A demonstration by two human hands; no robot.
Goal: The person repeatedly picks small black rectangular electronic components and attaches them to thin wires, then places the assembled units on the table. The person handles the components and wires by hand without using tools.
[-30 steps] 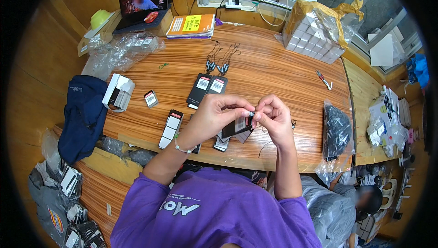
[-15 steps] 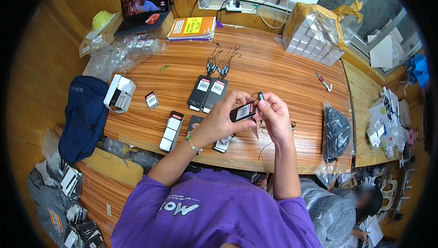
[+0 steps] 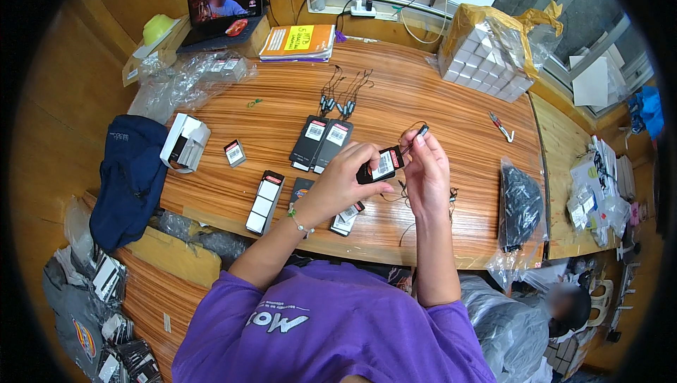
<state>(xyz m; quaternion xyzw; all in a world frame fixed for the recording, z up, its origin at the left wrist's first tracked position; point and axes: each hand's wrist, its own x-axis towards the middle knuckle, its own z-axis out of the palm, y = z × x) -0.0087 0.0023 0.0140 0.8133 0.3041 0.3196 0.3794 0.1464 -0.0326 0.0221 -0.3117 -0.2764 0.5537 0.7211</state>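
Observation:
Above the table, my left hand [image 3: 337, 178] is closed on a black hang tag [image 3: 385, 164] with a white barcode sticker. My right hand [image 3: 430, 171] pinches the small dark end piece [image 3: 423, 130] of the tag's black string, just right of the tag. Beyond my left hand lie two stacks of black hang tags [image 3: 307, 147], their strings [image 3: 330, 97] stretched toward the far side. A stack of tags with blank white patches [image 3: 266, 203] lies left of my wrist. Partly hidden under my left forearm is a small pile of tags [image 3: 345, 221]. Loose black strings [image 3: 452, 198] lie by my right wrist.
An open white box [image 3: 203, 136] and a small label stack [image 3: 234, 154] stand left, beside a navy cloth bag [image 3: 127, 178]. Wrapped white boxes [image 3: 486, 62], red-handled snips [image 3: 501, 127] and a bagged black item [image 3: 520, 203] are right. Another person [image 3: 571, 309] is lower right.
My right hand has moved slightly up and right from the tag with the string's end piece. In my left hand, the tag has turned its sticker side more into view.

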